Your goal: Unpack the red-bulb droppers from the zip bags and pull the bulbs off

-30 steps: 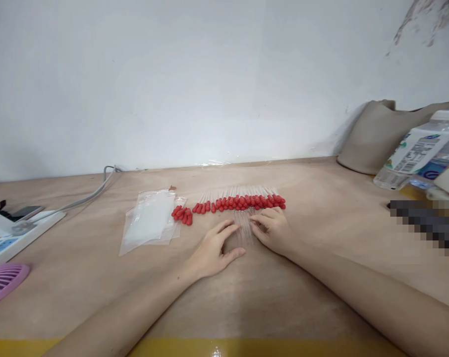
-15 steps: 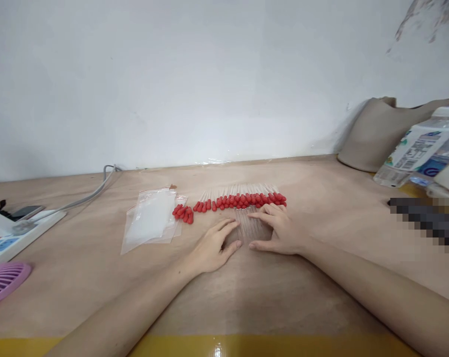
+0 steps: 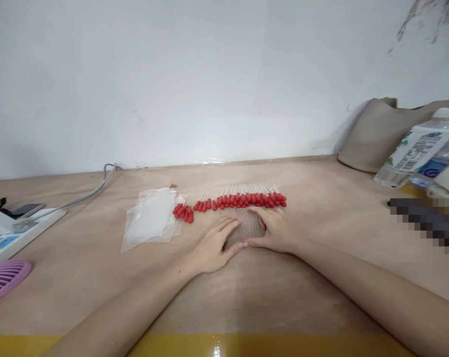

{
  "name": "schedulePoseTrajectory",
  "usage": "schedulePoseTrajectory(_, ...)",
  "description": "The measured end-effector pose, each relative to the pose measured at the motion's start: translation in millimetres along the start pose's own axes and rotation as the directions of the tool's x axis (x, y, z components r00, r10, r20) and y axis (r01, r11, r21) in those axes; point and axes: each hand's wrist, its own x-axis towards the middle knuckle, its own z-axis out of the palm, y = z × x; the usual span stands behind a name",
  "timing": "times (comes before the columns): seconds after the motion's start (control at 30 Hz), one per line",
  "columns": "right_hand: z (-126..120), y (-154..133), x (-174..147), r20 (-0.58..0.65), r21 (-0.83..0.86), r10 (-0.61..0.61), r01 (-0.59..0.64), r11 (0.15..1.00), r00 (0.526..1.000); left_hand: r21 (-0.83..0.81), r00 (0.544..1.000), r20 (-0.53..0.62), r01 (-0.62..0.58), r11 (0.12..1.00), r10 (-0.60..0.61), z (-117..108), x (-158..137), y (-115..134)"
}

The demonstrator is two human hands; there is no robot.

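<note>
Resting on the tabletop [image 3: 321, 277], the left hand [image 3: 211, 245] and right hand [image 3: 272, 229] cup a small batch of clear glass tubes [image 3: 248, 223] between them, fingers loosely curved and thumb tips nearly touching; neither hand pinches a tube. The tubes lie flat at the centre of the tabletop. At 12 o'clock from them runs a row of red-bulbed droppers [image 3: 243, 200]. At 9 o'clock lies a stack of clear zip bags [image 3: 150, 218], with loose red bulbs [image 3: 183, 213] beside it.
</note>
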Motion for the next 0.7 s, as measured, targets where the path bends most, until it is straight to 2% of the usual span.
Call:
schedulePoseTrajectory(0.13, 2, 1, 0, -0.018, -0.01, -0.009, 0.009, 1.0, 1.0, -0.009, 1.0, -0.01, -0.002, 1.0, 0.002, 1, -1, 2)
schedulePoseTrajectory(0.2, 2, 1, 0, -0.006, -0.001, -0.004, 0.004, 1.0, 1.0, -0.012, 0.999, -0.049, 0.007, 1.0, -0.008, 1, -1, 2)
schedulePoseTrajectory(0.3, 1, 0, 0, 0.02, 0.006, 0.007, -0.007, 1.0, 1.0, 0.041, 0.977, -0.207, 0.07, 0.997, -0.06, -1, 2, -5)
schedulePoseTrajectory(0.4, -2, -1, 0, 0.031, -0.011, 0.019, -0.019, 1.0, 0.999, 0.193, 0.936, -0.338, 0.168, 0.967, -0.096, -10, 11, -18)
schedulePoseTrajectory(0.53, -5, -3, -1, 0.026, -0.018, 0.02, -0.02, 1.0, 0.999, 0.356, 0.922, -0.37, 0.254, 0.899, -0.114, -22, 31, -37)
schedulePoseTrajectory(0.7, -7, -4, -2, 0.017, 0.01, 0.003, -0.003, 1.0, 1.0, 0.388, 0.915, -0.374, 0.301, 0.871, -0.149, -20, 48, -52)
